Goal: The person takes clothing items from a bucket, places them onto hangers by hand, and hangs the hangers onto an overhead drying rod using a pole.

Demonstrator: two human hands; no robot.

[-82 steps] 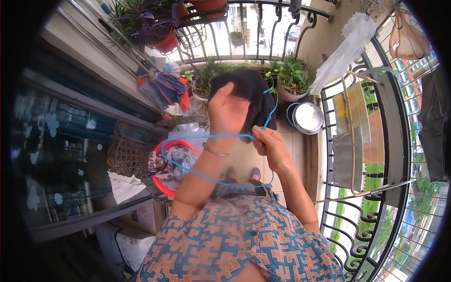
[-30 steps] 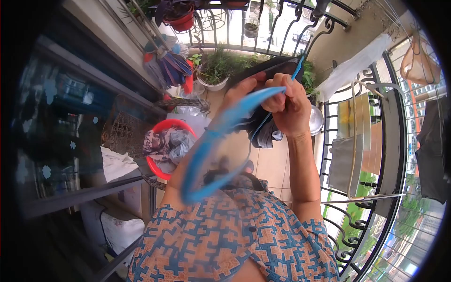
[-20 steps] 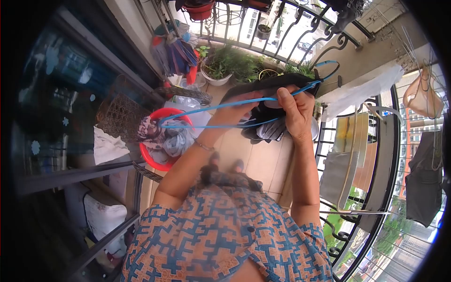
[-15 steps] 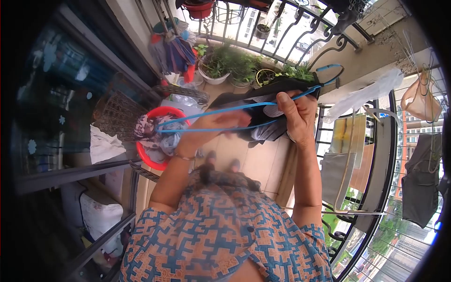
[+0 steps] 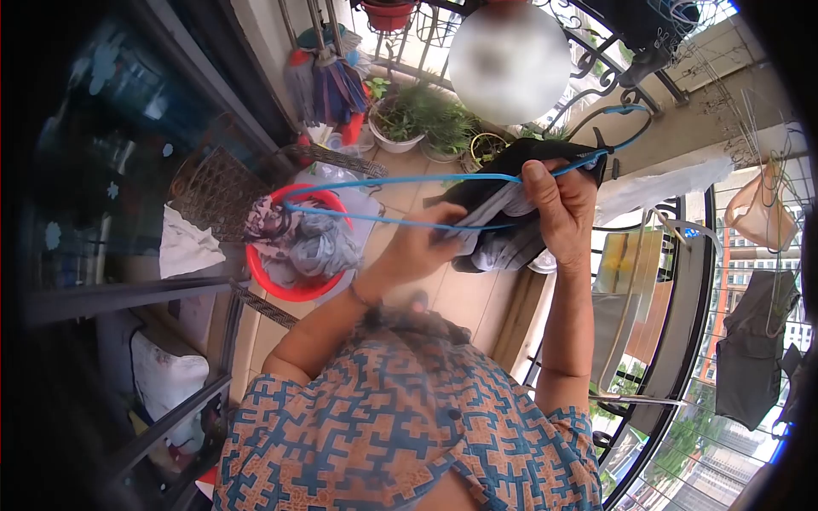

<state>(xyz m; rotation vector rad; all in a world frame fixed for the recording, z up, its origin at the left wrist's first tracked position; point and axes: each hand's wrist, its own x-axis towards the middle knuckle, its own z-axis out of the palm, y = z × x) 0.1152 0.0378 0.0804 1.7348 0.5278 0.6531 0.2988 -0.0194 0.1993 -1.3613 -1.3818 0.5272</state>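
My right hand (image 5: 558, 209) is closed around a blue clothes hanger (image 5: 409, 179) and the top of a black garment (image 5: 520, 162), with the thumb pressed over the wire. The hanger's hook points up and right, and its long loop stretches left, seen above the red basin. Grey and white cloth shows in the folds of the garment hanging below the hand. My left hand (image 5: 417, 243) is at the garment's left edge, near the lower hanger wire. Its fingers are smeared by motion, so I cannot make out whether they grip the cloth.
A red basin (image 5: 285, 292) of crumpled laundry is at the left beside a wicker chair (image 5: 213, 192). Potted plants (image 5: 396, 123) and mops (image 5: 336, 89) stand ahead by the railing. On the right, dark trousers (image 5: 750, 358) and a plastic bag (image 5: 758, 204) hang near the window bars.
My left hand has moved right and slightly down to the garment's edge. My right hand, with the hanger and garment, has shifted a little to the right.
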